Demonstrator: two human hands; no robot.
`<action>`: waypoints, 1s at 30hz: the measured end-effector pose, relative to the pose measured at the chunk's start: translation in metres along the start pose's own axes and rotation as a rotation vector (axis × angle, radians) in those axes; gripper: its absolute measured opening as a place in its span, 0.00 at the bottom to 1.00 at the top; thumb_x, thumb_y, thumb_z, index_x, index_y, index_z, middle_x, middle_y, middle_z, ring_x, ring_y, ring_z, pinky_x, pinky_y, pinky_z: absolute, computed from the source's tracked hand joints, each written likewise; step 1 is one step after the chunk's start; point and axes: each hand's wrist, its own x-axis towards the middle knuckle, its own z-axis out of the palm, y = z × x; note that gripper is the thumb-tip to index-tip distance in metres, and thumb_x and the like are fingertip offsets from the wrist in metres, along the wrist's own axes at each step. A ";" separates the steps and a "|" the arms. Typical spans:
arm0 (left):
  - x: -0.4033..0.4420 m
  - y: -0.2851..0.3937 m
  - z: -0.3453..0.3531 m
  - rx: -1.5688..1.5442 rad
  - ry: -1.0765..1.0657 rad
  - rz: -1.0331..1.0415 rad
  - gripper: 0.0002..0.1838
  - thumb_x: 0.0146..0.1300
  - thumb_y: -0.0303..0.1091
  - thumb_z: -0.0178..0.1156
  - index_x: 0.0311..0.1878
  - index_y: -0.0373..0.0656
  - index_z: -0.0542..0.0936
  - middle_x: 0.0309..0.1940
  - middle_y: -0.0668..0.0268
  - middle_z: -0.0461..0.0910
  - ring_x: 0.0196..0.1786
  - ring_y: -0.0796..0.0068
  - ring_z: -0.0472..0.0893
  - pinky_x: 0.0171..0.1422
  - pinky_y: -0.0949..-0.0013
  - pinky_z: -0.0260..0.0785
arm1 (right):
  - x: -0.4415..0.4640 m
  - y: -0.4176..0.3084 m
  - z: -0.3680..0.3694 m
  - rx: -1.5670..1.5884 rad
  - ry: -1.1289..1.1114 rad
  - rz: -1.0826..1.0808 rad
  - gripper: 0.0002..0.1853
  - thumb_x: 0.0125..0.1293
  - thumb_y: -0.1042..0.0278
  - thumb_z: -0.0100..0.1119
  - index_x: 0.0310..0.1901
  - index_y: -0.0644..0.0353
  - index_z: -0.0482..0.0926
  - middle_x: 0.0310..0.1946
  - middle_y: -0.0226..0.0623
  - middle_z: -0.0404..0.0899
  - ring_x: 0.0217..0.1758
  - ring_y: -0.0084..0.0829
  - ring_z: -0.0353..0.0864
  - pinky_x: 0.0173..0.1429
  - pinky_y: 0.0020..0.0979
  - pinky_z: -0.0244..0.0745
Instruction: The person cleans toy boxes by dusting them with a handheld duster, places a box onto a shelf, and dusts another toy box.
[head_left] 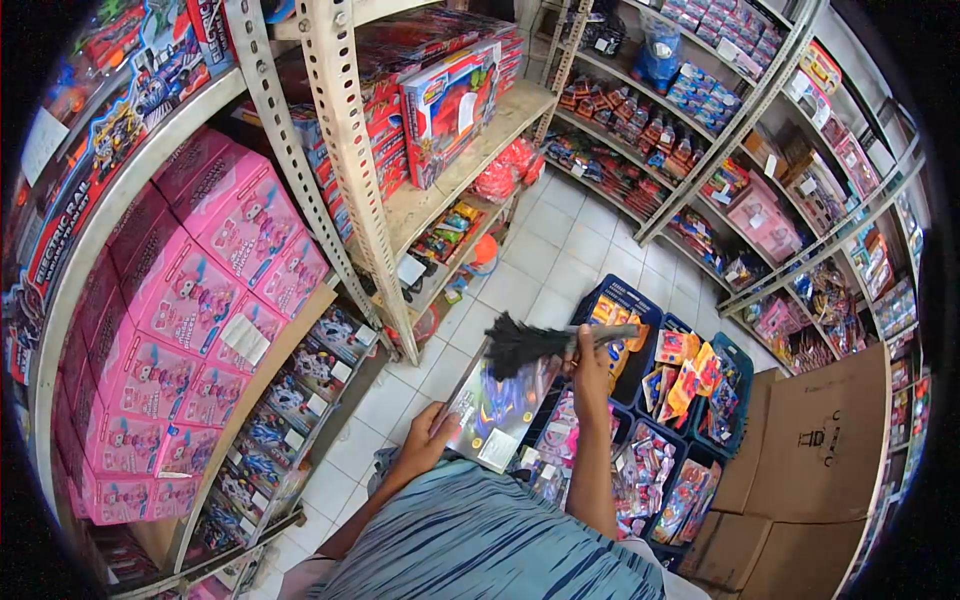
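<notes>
Your left hand [430, 437] is closed on one edge of the box [490, 408] before you, seemingly steadying it; your right hand [591, 360] wraps the duster [525, 343], bristles over the box's far end.

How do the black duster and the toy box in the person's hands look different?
The black duster is dark and shaggy, while the toy box has a flat, colourful printed face. The duster is in the right hand; the box is in the left hand. The duster crosses in front, and the box is partly hidden behind it. Both are being held.
</notes>
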 end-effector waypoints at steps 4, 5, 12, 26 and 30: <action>0.012 0.008 0.008 0.040 -0.034 0.007 0.14 0.67 0.36 0.65 0.47 0.35 0.77 0.37 0.68 0.79 0.42 0.83 0.75 0.49 0.74 0.69 | -0.022 -0.041 0.022 -0.255 -0.292 0.144 0.20 0.74 0.48 0.54 0.35 0.59 0.75 0.18 0.27 0.74 0.20 0.19 0.73 0.24 0.22 0.66; 0.015 0.007 0.005 0.063 -0.093 0.035 0.17 0.64 0.34 0.68 0.50 0.35 0.77 0.39 0.66 0.81 0.44 0.81 0.77 0.51 0.73 0.70 | -0.026 -0.046 0.026 -0.263 -0.126 0.069 0.22 0.75 0.46 0.52 0.33 0.58 0.75 0.16 0.27 0.73 0.17 0.19 0.71 0.23 0.22 0.64; 0.034 0.006 0.039 -0.001 -0.149 0.123 0.20 0.61 0.33 0.71 0.51 0.35 0.76 0.43 0.65 0.82 0.44 0.77 0.78 0.50 0.70 0.72 | -0.005 0.001 0.010 -0.051 -0.128 0.012 0.20 0.75 0.49 0.52 0.35 0.60 0.74 0.21 0.31 0.75 0.17 0.23 0.74 0.20 0.25 0.69; 0.069 0.037 0.045 0.529 -0.223 0.040 0.25 0.58 0.47 0.71 0.52 0.40 0.79 0.38 0.54 0.84 0.40 0.61 0.85 0.45 0.62 0.76 | 0.017 -0.001 -0.031 0.000 0.212 -0.023 0.17 0.75 0.52 0.54 0.39 0.60 0.75 0.23 0.29 0.77 0.21 0.20 0.75 0.26 0.22 0.67; 0.086 0.048 0.035 0.588 -0.232 -0.011 0.27 0.58 0.50 0.70 0.53 0.40 0.79 0.38 0.52 0.85 0.40 0.56 0.85 0.46 0.60 0.76 | 0.027 -0.014 -0.032 -0.036 0.122 -0.002 0.19 0.74 0.49 0.54 0.37 0.59 0.75 0.23 0.30 0.76 0.20 0.21 0.74 0.25 0.23 0.66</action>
